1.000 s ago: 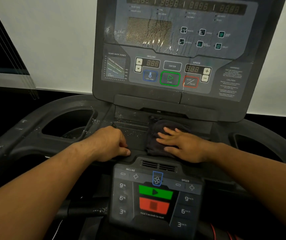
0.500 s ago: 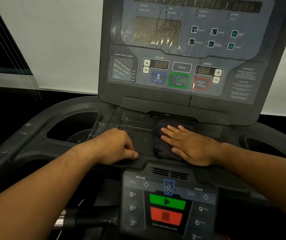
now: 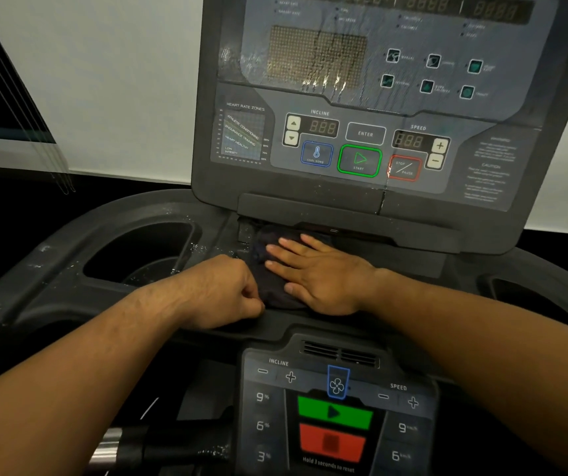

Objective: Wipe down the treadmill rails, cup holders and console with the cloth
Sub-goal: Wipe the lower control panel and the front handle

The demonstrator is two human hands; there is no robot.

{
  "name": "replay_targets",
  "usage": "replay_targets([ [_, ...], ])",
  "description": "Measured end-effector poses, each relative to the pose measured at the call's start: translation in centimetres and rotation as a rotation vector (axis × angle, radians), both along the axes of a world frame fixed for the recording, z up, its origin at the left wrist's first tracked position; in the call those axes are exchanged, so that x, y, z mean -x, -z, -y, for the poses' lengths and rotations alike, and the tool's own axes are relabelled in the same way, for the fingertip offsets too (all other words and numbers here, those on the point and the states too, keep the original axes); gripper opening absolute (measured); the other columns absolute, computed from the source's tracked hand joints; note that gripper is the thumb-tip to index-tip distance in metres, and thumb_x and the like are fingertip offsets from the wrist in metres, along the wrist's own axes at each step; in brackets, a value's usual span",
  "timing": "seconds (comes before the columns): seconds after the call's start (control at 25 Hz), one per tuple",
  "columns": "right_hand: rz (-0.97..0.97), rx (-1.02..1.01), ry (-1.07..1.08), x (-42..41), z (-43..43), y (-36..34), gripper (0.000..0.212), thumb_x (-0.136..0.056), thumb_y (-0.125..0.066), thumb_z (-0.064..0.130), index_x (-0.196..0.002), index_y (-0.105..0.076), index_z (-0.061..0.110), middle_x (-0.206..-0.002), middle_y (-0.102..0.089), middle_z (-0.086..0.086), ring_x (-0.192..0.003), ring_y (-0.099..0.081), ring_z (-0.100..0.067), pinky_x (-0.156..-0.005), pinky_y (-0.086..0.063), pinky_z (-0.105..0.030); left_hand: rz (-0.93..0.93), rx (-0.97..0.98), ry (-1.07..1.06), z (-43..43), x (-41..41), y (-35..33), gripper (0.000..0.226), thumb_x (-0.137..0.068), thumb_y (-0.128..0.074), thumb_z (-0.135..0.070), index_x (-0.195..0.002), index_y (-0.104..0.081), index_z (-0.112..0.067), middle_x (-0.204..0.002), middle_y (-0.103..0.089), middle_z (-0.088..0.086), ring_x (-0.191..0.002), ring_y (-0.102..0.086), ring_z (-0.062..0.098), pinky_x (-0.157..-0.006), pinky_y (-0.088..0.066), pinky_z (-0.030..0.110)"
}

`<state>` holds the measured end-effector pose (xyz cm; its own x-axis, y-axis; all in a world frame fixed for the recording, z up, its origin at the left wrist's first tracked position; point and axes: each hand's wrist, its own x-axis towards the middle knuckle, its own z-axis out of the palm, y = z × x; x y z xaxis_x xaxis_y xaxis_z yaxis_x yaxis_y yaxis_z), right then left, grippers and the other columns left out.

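Observation:
A dark cloth [image 3: 273, 297] lies on the shelf under the upright treadmill console [image 3: 365, 97]. My right hand [image 3: 316, 273] presses flat on it with straight, spread fingers that point left. My left hand [image 3: 220, 290] rests on the same shelf with its fingers curled, knuckles and thumb against the cloth's left edge. I cannot tell if it pinches the cloth. The console screen shows wet streaks. The left cup holder [image 3: 145, 252] is wet with droplets on its rim. The right cup holder [image 3: 529, 293] is dark and mostly hidden behind my right forearm.
A lower control panel [image 3: 337, 407] with green and red buttons sits below my hands. The black left rail [image 3: 35, 269] curves round with droplets on it. A chrome-ended handlebar [image 3: 114, 448] shows at bottom left. A white wall and blind cords stand behind.
My right hand has slid the cloth left along the shelf until it meets my left hand. My left hand has stayed in place.

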<state>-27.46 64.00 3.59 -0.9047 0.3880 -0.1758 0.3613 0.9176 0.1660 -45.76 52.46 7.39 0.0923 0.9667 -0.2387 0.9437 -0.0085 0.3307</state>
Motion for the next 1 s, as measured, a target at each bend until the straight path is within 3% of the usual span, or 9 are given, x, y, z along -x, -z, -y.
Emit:
replay_targets([
  [0.08, 0.023, 0.026, 0.024, -3.3, -0.1, -0.2, 0.057, -0.101, -0.011, 0.046, -0.154, -0.006, 0.026, -0.159, 0.013, 0.006, -0.145, 0.018, -0.012, -0.118, 0.013, -0.036, 0.032, 0.006, -0.031, 0.2, -0.1, -0.1, 0.027, -0.084, -0.064, -0.041, -0.058, -0.067, -0.034, -0.057, -0.062, -0.018, -0.063, -0.061, -0.003, -0.067, -0.046, 0.019],
  [0.2, 0.101, -0.013, 0.048, -9.4, -0.7, -0.7, 0.073, -0.087, 0.011, 0.055, -0.153, -0.003, 0.028, -0.158, 0.015, 0.008, -0.144, 0.021, -0.013, -0.117, 0.015, -0.034, 0.083, 0.027, -0.041, 0.5, 0.0, -0.1, 0.019, -0.084, -0.064, -0.041, -0.069, -0.074, -0.035, -0.073, -0.07, -0.021, -0.075, -0.065, -0.005, -0.076, -0.051, 0.02],
  [0.28, 0.134, -0.071, 0.034, -11.2, -1.2, -0.9, 0.074, -0.087, 0.017, 0.055, -0.151, -0.004, 0.024, -0.16, 0.006, 0.004, -0.145, 0.015, -0.018, -0.116, 0.015, -0.034, 0.088, 0.02, -0.024, 0.6, 0.1, 0.0, 0.016, -0.085, -0.064, -0.04, -0.078, -0.076, -0.032, -0.077, -0.07, -0.021, -0.078, -0.065, -0.005, -0.079, -0.051, 0.02],
  [0.4, 0.178, -0.064, 0.016, -10.2, -1.5, -1.2, 0.079, -0.083, 0.02, 0.056, -0.152, -0.001, 0.022, -0.16, 0.01, 0.002, -0.145, 0.018, -0.019, -0.113, 0.02, -0.032, 0.091, 0.044, -0.003, 0.5, 0.2, -0.3, 0.018, -0.087, -0.064, -0.04, -0.073, -0.074, -0.034, -0.072, -0.066, -0.024, -0.077, -0.064, -0.006, -0.079, -0.049, 0.018],
  [0.48, 0.142, -0.042, -0.005, -8.2, -1.3, -1.2, 0.078, -0.084, 0.015, 0.054, -0.153, -0.004, 0.024, -0.161, 0.01, 0.001, -0.146, 0.018, -0.018, -0.112, 0.019, -0.032, 0.084, 0.051, 0.007, 0.4, 0.2, -0.3, 0.02, -0.087, -0.063, -0.039, -0.069, -0.072, -0.034, -0.067, -0.065, -0.024, -0.075, -0.064, -0.006, -0.079, -0.05, 0.02],
  [0.64, 0.048, -0.032, -0.029, -3.3, -0.9, -0.8, 0.063, -0.096, 0.0, 0.05, -0.154, -0.007, 0.025, -0.161, 0.009, 0.001, -0.147, 0.016, -0.016, -0.114, 0.017, -0.032, 0.058, 0.031, 0.044, 0.2, 0.3, -0.2, 0.02, -0.083, -0.06, -0.038, -0.081, -0.077, -0.028, -0.073, -0.071, -0.016, -0.074, -0.066, -0.002, -0.081, -0.055, 0.028],
  [0.76, -0.005, -0.04, -0.041, 0.6, -0.3, -0.4, 0.055, -0.102, -0.014, 0.042, -0.154, -0.009, 0.025, -0.162, 0.007, 0.0, -0.147, 0.014, -0.017, -0.117, 0.013, -0.035, 0.099, 0.003, 0.074, 0.5, 0.8, -0.2, 0.018, -0.084, -0.06, -0.036, -0.084, -0.077, -0.03, -0.069, -0.07, -0.016, -0.072, -0.066, -0.002, -0.079, -0.053, 0.026],
  [1.0, -0.027, -0.041, -0.019, 5.2, 0.6, 0.0, 0.055, -0.102, -0.019, 0.039, -0.154, -0.013, 0.021, -0.162, 0.003, -0.001, -0.148, 0.01, -0.017, -0.118, 0.011, -0.038, 0.18, -0.21, -0.139, 2.4, 2.5, -0.5, 0.027, -0.082, -0.068, -0.044, -0.065, -0.072, -0.024, -0.057, -0.066, -0.007, -0.052, -0.058, 0.0, -0.054, -0.046, 0.02],
])
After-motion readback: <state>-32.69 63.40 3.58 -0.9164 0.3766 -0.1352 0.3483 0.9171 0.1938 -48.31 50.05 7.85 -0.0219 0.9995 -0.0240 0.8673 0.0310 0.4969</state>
